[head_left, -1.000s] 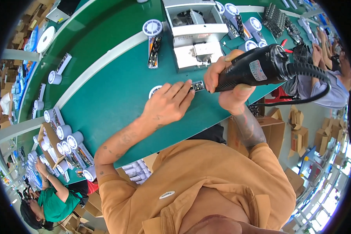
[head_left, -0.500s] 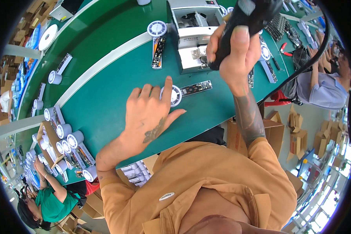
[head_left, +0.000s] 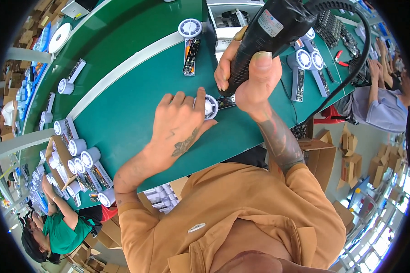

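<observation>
My right hand (head_left: 259, 79) is wrapped round a thick black electric screwdriver (head_left: 264, 34), its thumb along the near side and a cable curving off its upper end. The driver's lower end is over the open handle of a white handheld unit (head_left: 211, 108) with a round vented head and a dark circuit board (head_left: 226, 102). Whether the tip touches the board is hidden. My left hand (head_left: 177, 116) lies palm down round the unit's head, index finger along the far edge and thumb on the near side, steadying it against the green mat.
A metal box machine (head_left: 237, 20) stands beyond my right hand. Similar units (head_left: 190, 28) lie ahead, more (head_left: 300, 59) at right, several beside a carton (head_left: 59, 159) at left. Red-handled pliers (head_left: 340, 58) are far right. Co-workers sit at both sides.
My right hand has brought the screwdriver down and left, from above the metal machine to over the unit's board. My left hand stays at the unit's head, slightly shifted.
</observation>
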A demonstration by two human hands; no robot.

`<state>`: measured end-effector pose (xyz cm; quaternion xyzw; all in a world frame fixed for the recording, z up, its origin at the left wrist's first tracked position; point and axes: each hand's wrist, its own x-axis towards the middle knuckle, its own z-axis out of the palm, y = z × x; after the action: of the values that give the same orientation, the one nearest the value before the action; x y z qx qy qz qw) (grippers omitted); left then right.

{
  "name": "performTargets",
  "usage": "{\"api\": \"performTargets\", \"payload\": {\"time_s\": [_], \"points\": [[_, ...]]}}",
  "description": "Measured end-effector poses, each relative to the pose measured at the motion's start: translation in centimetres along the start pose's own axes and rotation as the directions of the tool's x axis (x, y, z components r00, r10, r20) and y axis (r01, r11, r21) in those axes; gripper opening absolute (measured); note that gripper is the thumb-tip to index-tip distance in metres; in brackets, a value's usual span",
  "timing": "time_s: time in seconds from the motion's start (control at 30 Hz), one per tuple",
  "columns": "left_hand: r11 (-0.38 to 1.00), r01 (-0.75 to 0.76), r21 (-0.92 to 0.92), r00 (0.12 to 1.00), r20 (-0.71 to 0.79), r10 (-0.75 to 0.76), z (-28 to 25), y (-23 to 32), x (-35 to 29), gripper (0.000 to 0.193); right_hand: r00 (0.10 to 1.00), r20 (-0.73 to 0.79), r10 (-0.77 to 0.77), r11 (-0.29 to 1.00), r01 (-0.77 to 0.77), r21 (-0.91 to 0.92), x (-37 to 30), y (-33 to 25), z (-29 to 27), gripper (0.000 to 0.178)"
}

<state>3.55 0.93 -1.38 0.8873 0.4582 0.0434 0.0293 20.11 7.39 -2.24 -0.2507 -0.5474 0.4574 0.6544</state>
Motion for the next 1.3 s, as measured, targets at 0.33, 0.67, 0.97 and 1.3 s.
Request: {"api": "performTargets", "payload": {"time_s": [0.33, 0.67, 0.97, 1.3], "points": [[0.999, -0.043, -0.023, 0.998, 0.05, 0.044, -0.3, 0.1, 0.8, 0.063, 0.987, 0.136, -0.086, 0.996, 0.082, 0.029, -1.1, 1.1, -0.4, 0.051], [0.999, -0.04, -0.032, 0.998, 0.037, 0.042, -0.5, 0.1, 1.0, 0.062, 0.998, -0.061, -0.023, 0.994, 0.016, -0.108, 4.2, -2.8, -7.3, 0.087], [0.998, -0.018, -0.064, 0.999, 0.034, 0.02, -0.1, 0.2, 1.1, 0.06, 0.987, -0.056, -0.149, 0.979, 0.139, -0.151, 2.3, -2.4, -4.6, 0.062], [0.997, 0.018, -0.077, 0.996, 0.09, -0.011, -0.1, 0.5, 1.5, 0.064, 1.0, 0.009, 0.025, 0.975, -0.026, 0.222, -0.7, -1.0, -1.9, 0.044]]}}
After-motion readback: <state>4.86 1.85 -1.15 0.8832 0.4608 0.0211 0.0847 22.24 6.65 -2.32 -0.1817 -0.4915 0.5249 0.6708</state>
